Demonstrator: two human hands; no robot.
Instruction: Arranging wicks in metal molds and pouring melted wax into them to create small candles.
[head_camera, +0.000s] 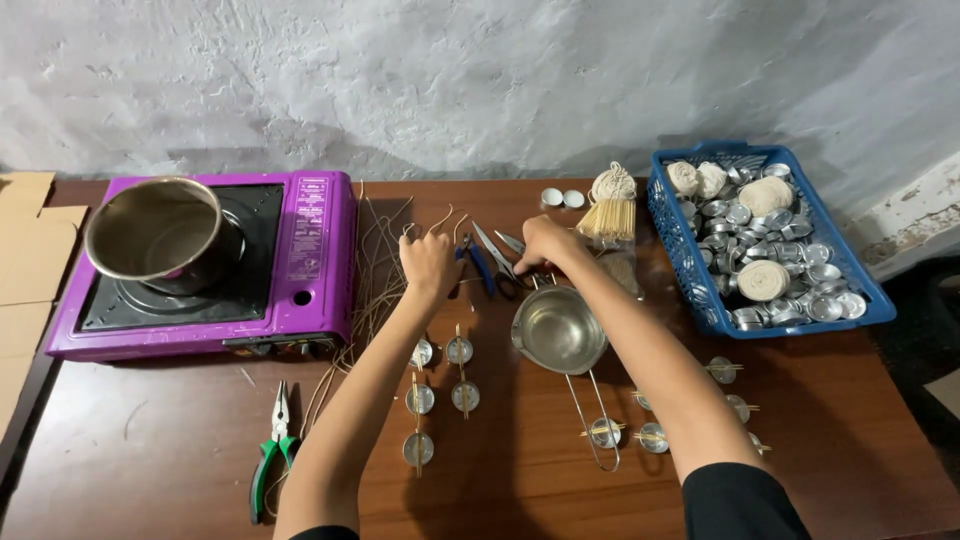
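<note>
My left hand (430, 265) reaches to the middle of the brown table (150, 450), fingers curled beside blue-handled scissors (482, 262); whether it holds anything I cannot tell. My right hand (548, 245) is closed over a pair of metal scissors or pliers (505, 258) next to it. Just below the hands stands a small steel pot (558, 330) with a long wire handle. Small metal cups with sticks across them (420, 398) lie in rows under my left arm, and more such cups (652, 437) lie to the right.
A purple portable stove (310, 260) with a steel pot (155, 232) sits at the left. Green-handled pliers (272, 455) lie near the front. A blue basket (870, 300) of metal cups and string balls stands at the right. Wick strands (375, 290), a stick bundle (608, 218), cardboard (25, 250).
</note>
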